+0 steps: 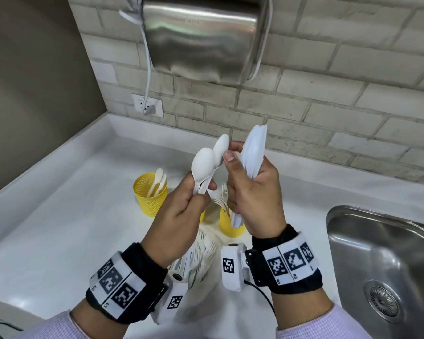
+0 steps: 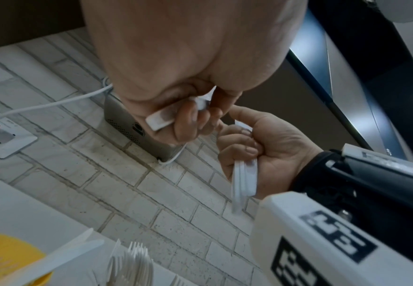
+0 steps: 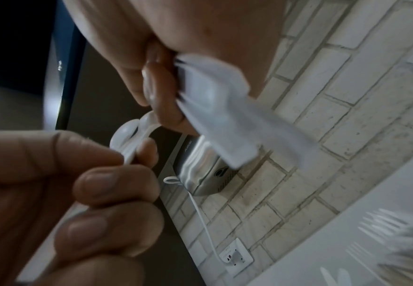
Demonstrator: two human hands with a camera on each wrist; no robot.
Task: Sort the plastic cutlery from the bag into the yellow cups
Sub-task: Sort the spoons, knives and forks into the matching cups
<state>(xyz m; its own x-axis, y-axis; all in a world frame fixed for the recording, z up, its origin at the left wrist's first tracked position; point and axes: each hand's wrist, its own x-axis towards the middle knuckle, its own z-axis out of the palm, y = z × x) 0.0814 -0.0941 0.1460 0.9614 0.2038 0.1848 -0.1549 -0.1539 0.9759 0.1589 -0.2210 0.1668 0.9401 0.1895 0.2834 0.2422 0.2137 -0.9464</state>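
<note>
Cutlery, head view: white plastic spoons (image 1: 207, 165), two bowls plain to see, stand in the left hand (image 1: 181, 206), fingers curled round the handles; a stack of white plastic knives (image 1: 253, 152), too tight to count, is clasped in the right hand (image 1: 252, 194). Kinds seem split between hands, ready for separate cups.
Cups, head view: far-left yellow mesh cup (image 1: 149, 195) holds two spoons; a yellow cup (image 1: 230, 227) nearer and to the right holds forks; a third is barely seen between them. The clear bag (image 1: 201, 255) of cutlery lies nearest.
Left wrist view: spoon handles (image 2: 157, 121) poke from the curled fingers (image 2: 188, 123).
Right wrist view: knife handles (image 3: 225, 116) fan out blurred from the grip; white forks (image 3: 381, 222) below.
</note>
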